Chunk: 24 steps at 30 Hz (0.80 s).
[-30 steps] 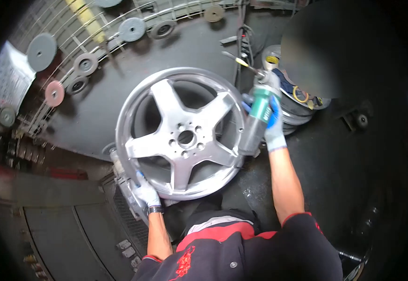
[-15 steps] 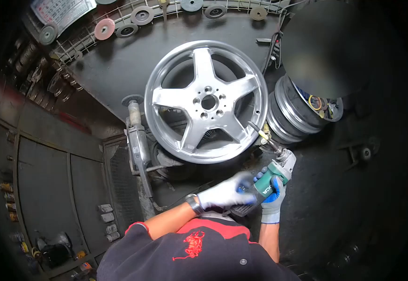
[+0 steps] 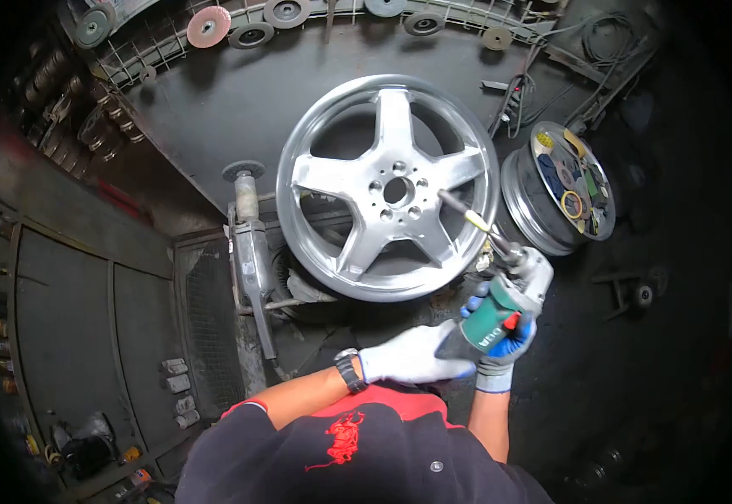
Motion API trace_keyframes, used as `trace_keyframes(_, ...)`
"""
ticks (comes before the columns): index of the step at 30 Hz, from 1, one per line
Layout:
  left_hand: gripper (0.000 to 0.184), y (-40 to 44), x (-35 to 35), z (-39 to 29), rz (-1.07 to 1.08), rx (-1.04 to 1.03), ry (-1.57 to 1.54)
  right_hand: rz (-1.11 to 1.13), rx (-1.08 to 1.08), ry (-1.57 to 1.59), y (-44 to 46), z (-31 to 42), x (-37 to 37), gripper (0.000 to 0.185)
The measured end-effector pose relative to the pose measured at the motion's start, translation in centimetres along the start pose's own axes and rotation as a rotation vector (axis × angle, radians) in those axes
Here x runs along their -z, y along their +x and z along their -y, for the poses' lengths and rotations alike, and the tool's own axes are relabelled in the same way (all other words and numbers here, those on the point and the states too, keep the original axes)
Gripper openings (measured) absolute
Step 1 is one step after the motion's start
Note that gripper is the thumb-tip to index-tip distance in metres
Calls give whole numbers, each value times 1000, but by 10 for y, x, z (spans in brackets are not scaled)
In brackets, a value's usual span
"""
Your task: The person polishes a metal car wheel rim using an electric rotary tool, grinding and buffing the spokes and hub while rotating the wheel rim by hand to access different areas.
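Right fingers point(image 3: 476, 300) partly hidden behind green grinder point(image 3: 485, 326)

Dark floor point(image 3: 651, 403), grey surface point(image 3: 202, 113) with wire rack point(image 3: 177, 52) along its far edge, framed panels point(image 3: 64, 311) at left

Access from the lower right is obstructed: power tool point(image 3: 488, 319) in the right hand point(image 3: 513, 340), its shaft point(image 3: 478, 222) crossing before the right-side opening of the wheel point(image 3: 363, 181). A second wheel point(image 3: 524, 206) leaves only a narrow slot on the right; a standing grinder point(image 3: 253, 252) restricts the left. A hand could pass between wheel and left hand point(image 3: 408, 353), or through the upper-left spoke opening
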<state>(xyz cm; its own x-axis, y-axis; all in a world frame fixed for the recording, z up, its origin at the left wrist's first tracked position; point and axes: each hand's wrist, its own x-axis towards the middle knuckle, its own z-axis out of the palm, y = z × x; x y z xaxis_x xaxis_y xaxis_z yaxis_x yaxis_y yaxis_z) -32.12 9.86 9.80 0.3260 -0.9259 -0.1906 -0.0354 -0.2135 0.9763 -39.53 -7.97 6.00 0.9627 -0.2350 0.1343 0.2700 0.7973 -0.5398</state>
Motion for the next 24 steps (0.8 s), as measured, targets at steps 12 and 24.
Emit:
trace_keyframes(12,41,89,137,68,-331,-128,-322,-490,-39,-236,103,-104,21,52)
trace_keyframes(24,47,140,146,63,-503,-55,-200,-465,-10,-288,152,-88,15,47)
